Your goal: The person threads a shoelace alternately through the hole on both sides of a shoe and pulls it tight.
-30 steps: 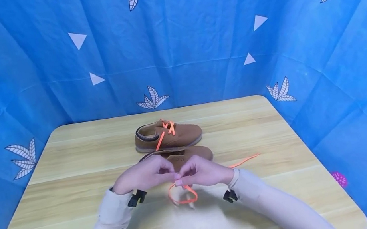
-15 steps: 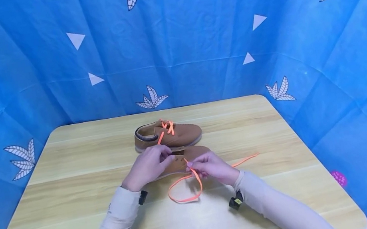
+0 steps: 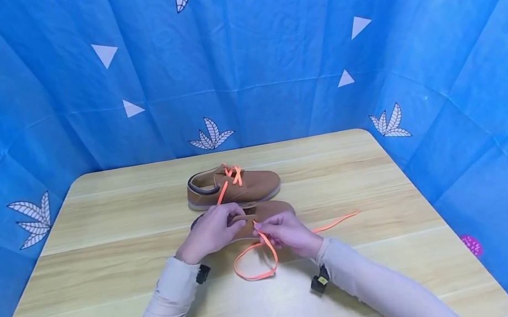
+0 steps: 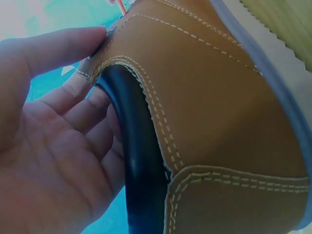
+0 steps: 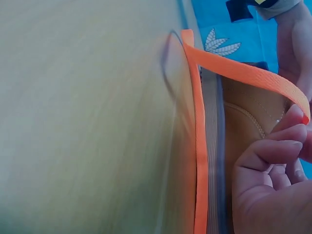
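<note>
A brown shoe (image 3: 274, 208) with few laced holes lies in front of the person, toe to the right in the head view. My left hand (image 3: 210, 234) pinches its lace flap, thumb outside and fingers inside the opening; the left wrist view shows the dark collar lining (image 4: 129, 131) beside the palm. With thumb and fingertips, my right hand (image 3: 290, 233) pinches an orange shoelace (image 3: 259, 277) close against an eyelet on the near flap. From there the lace loops down toward the person and runs under the right hand. Fingers cover the lace tip.
Behind it stands a second brown shoe (image 3: 260, 181), its orange lace (image 3: 237, 177) crossed through the eyelets. The free lace end (image 3: 345, 218) stretches right across the wooden table (image 3: 105, 295). A blue patterned curtain (image 3: 237, 60) surrounds the table's back and sides.
Both hands were together over the lace in front of the shoe. The left hand has moved away to the shoe's flap, and the right has brought the lace up to the eyelet.
</note>
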Demonstrator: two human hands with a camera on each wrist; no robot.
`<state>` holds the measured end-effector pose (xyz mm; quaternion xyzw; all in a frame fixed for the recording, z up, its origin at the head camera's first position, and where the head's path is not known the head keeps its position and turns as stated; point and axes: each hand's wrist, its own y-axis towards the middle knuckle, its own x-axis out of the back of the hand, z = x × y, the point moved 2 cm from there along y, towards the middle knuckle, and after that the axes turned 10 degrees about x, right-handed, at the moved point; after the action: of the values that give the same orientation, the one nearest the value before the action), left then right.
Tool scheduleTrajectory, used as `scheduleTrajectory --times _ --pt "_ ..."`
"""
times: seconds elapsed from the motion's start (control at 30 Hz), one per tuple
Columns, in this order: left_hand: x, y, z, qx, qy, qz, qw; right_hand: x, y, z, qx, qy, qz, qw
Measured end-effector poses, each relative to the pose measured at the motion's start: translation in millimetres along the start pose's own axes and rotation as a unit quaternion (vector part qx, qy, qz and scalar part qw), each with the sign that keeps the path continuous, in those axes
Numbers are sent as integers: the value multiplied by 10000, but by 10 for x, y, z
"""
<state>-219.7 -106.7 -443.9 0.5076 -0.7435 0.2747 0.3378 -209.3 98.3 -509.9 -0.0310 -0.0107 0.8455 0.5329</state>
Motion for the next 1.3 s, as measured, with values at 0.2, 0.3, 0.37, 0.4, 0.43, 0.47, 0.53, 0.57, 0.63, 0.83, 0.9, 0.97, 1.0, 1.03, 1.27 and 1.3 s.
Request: scheduleTrajectory --times 0.2,0.3,0.37,0.4,0.43,0.47,0.53,0.57,0.63,0.83,0.9,0.97,1.0,1.03,1.27,1.3 --pt "-18 5 17 -77 -183 195 9996 -40 28 12 -15 -20 -157 9999" --pt "-27 11 23 -132 -220 227 9994 -57 40 26 50 -16 -218 9997" --pt "-33 14 25 -199 -254 253 9992 -66 44 31 78 -17 -267 9996" --pt "-36 15 26 -227 -269 279 9990 -69 45 32 72 -16 -300 9995" --pt "-38 15 27 -247 -287 311 9988 -73 46 34 69 -20 -332 9994" --pt "-40 14 28 -253 -307 343 9986 -77 47 33 61 -15 -356 9993" --pt "-44 11 30 -234 -353 386 9984 -88 47 36 46 -16 -399 9992" --pt "-46 10 34 -225 -356 395 9983 -93 50 34 56 -24 -405 9992" --pt "-51 9 42 -185 -432 421 9980 -104 53 38 66 -15 -433 9990" --pt "-95 27 59 -203 -871 780 9929 -111 65 27 100 -52 -510 9986" --pt "-98 40 64 -193 -969 884 9912 -115 68 23 103 -63 -520 9986" --pt "-97 56 74 -175 -1021 938 9902 -116 71 21 122 -98 -524 9985" --pt "-94 60 81 -153 -1051 969 9896 -111 72 23 150 -176 -505 9985" --pt "-92 64 87 -154 -1066 986 9893 -102 70 31 168 -336 -466 9982" --pt "-90 87 116 -259 -1080 1204 9865 90 93 208 929 -2161 -531 9705" --pt "-84 89 115 -273 -1075 1214 9864 114 110 246 1125 -2308 -616 9645"
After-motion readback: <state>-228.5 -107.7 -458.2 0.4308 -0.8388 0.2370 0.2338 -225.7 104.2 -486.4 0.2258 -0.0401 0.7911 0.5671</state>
